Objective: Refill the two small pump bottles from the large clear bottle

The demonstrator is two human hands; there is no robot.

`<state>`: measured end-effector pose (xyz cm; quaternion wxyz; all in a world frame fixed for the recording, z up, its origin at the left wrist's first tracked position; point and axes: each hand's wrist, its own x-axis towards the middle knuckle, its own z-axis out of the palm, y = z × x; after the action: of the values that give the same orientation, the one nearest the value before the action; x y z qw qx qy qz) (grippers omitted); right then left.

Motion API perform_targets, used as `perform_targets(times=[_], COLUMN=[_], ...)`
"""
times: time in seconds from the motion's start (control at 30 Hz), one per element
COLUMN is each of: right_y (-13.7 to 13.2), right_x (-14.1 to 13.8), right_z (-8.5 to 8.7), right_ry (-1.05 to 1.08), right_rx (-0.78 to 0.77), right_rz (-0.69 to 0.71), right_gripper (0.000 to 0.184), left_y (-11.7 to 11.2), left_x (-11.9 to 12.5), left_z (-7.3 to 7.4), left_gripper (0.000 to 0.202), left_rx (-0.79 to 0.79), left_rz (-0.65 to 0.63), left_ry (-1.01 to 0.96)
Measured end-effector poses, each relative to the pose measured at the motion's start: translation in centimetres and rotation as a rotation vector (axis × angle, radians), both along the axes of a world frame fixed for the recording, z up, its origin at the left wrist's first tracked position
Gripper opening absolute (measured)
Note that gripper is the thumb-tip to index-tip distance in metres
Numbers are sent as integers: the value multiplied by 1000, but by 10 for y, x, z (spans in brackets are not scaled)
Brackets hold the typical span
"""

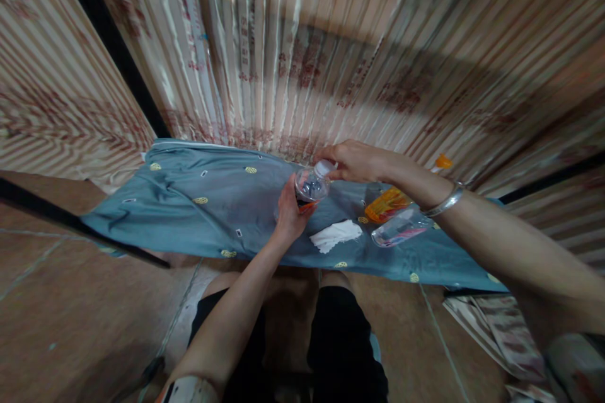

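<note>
A clear plastic bottle (311, 185) with a dark and reddish label is tilted above the blue-grey cloth. My left hand (292, 211) is wrapped around its body, hiding much of the label. At the bottle's mouth is a white cap (324, 168), pinched between the fingers of my right hand (352, 161). Whether the cap is tight or loose I cannot tell. Just below the bottle lies a crumpled white tissue (335, 235). Beneath my right forearm, an orange bottle (385, 204) and another clear bottle (399, 227) lie on their sides.
The patterned blue-grey cloth (189, 239) covers a narrow low surface before my knees. Striped curtains (331, 75) hang close behind it. Black poles (113, 44) stand at the left. An orange cap (443, 161) shows beyond my right forearm, and a folded bag-like item (501, 334) lies at lower right.
</note>
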<state>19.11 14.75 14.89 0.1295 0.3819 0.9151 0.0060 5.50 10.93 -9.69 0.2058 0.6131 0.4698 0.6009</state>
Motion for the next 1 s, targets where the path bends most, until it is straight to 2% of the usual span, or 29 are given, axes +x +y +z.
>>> perform_targets(times=[0.13, 0.33, 0.53, 0.77, 0.9, 1.0], right_y=[1, 1, 4, 4, 3, 2], right_x=[1, 3, 1, 2, -1, -2], right_z=[-2, -4, -6, -9, -9, -9], right_ry=[-31, 106, -13, 70, 11, 8], right_rx=[12, 1, 7, 21, 29, 40], right_rz=[-42, 16, 8, 25, 2, -21], right_gripper=[38, 64, 38, 53, 38, 44], left_y=[2, 5, 5, 7, 7, 7], left_x=[1, 2, 2, 2, 2, 2], left_z=[-2, -6, -4, -6, -8, -8], left_gripper=[90, 93, 93, 93, 92, 92], left_rx=[21, 32, 47, 81, 90, 86], left_rz=[0, 9, 7, -3, -13, -22], left_ry=[-8, -25, -31, -42, -55, -69])
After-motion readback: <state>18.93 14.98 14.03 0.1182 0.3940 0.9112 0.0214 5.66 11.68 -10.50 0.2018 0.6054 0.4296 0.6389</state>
